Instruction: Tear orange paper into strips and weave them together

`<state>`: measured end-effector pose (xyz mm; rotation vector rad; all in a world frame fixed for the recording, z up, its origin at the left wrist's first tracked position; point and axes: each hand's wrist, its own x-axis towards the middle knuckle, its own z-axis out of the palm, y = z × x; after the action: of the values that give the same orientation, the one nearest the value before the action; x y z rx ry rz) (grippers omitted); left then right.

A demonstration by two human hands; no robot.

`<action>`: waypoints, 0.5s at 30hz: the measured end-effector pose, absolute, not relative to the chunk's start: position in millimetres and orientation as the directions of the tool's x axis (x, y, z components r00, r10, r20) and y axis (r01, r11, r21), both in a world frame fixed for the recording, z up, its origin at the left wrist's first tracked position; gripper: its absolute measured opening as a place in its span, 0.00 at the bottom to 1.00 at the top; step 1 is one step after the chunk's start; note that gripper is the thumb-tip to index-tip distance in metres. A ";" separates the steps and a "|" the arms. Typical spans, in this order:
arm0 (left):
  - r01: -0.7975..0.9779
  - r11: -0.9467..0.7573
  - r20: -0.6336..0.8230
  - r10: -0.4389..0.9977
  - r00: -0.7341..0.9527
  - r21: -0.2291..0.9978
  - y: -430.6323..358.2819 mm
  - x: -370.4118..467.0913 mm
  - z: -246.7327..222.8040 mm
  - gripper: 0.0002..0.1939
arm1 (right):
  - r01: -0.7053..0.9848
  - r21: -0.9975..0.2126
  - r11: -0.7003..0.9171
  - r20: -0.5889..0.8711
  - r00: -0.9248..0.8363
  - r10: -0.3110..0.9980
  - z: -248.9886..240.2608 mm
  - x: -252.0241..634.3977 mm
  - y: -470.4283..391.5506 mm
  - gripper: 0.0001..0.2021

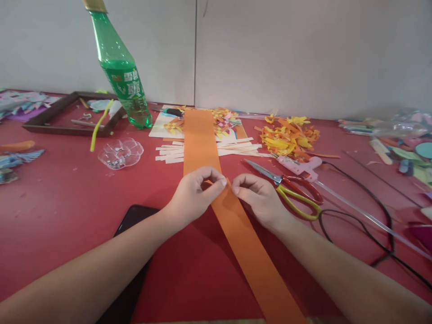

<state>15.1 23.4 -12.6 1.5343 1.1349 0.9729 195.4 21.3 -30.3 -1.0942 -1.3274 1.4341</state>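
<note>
My left hand point(197, 193) pinches the far end of an orange paper strip point(251, 245) between thumb and forefinger. Just to its right, my right hand point(258, 195) also has thumb and forefinger closed at that end. The strip slants down from the fingertips towards the bottom right. Behind my left hand lies another orange length of paper point(200, 139), running to the back of the table; my fingers hide whether the two lengths join. Thin cream paper strips point(238, 147) lie across beneath it. Scissors point(286, 186) with red and yellow handles rest beyond my right hand.
A pink glue gun point(300, 166) with a black cord sits at right, near yellow and orange paper scraps point(288, 137). At left stand a green bottle point(123, 74), a clear petal-shaped dish point(120, 154) and a dark frame point(64, 129). A black phone point(130, 274) lies under my left forearm.
</note>
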 end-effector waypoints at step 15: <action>-0.145 -0.134 0.073 0.929 -0.362 0.980 41.2 -0.1 -16.0 0.08 | 0.049 -0.994 -0.098 -0.107 -0.248 0.963 -22.1 192.2 16.0 0.04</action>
<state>-0.1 41.2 -16.0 0.9637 1.2850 1.6281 192.2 16.0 -22.1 -1.1831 -1.3713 1.4572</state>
